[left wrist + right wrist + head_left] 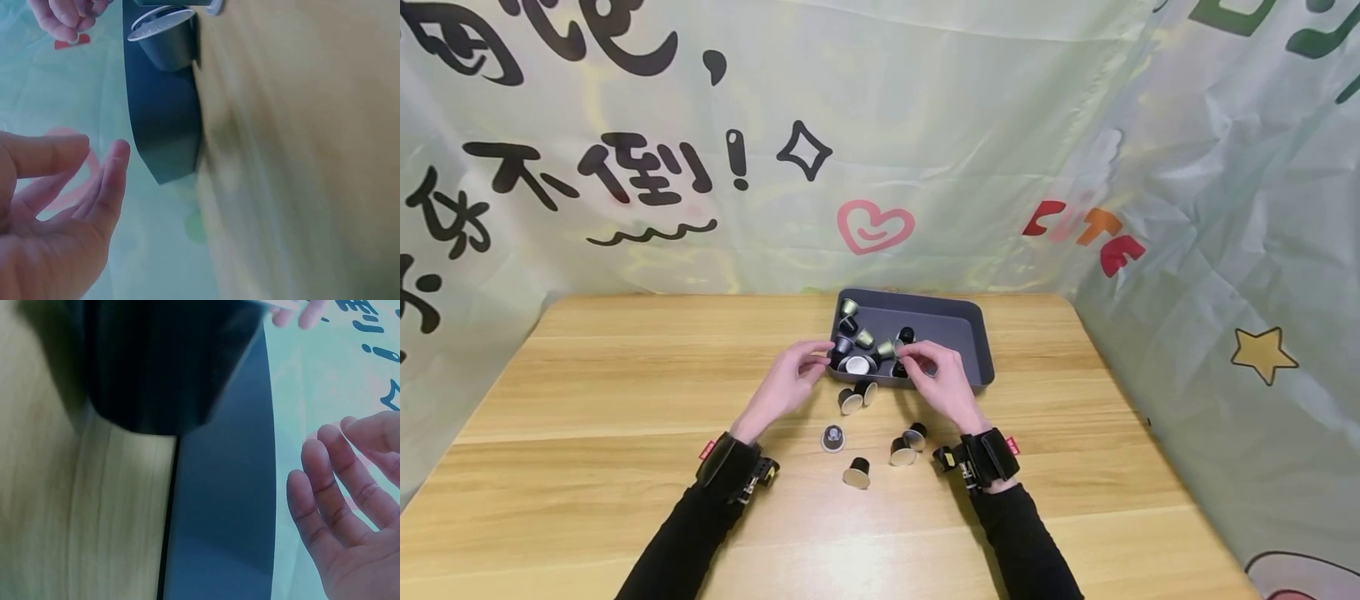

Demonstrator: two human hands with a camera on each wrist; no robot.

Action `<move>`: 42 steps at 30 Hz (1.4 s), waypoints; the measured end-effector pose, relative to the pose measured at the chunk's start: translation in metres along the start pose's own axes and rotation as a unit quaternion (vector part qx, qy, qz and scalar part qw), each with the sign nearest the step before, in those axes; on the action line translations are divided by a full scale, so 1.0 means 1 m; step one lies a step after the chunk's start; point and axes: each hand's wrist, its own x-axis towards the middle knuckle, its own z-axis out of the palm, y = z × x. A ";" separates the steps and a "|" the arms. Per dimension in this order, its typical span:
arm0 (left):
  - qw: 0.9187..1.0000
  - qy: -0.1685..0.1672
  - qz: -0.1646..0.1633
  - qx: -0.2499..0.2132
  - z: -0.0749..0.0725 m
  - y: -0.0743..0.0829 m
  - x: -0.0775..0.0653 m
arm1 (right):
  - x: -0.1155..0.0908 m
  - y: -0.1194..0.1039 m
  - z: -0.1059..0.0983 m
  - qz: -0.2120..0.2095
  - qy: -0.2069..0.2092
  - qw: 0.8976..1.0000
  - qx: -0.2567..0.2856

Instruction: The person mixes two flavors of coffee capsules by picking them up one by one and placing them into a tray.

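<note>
A dark grey tray holds several coffee capsules gathered in its left half. Among them are a green-gold one, a black one and one with its white lid facing up. At the tray's front left corner, my left hand has its fingertips close to the rim and nothing in its fingers. My right hand hovers over the front rim, fingers loosely bent; the right wrist view shows its fingers holding nothing. Close to that camera looms a dark capsule.
On the wooden table, two capsules lie against each other just before the tray. Nearer me are another pair, a lid-down capsule and a tipped one. A printed cloth hangs behind the table.
</note>
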 end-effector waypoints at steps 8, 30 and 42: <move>0.999 -0.016 -0.008 0.026 -0.009 -0.011 -0.019 | 0.000 0.000 0.000 0.011 -0.014 1.000 0.003; 0.996 -0.074 0.026 0.048 -0.015 -0.012 -0.027 | -0.006 -0.030 -0.006 -0.027 -0.340 0.940 0.014; 0.996 -0.081 0.018 0.046 -0.019 -0.013 -0.028 | -0.021 -0.067 0.021 0.014 -0.465 0.884 -0.040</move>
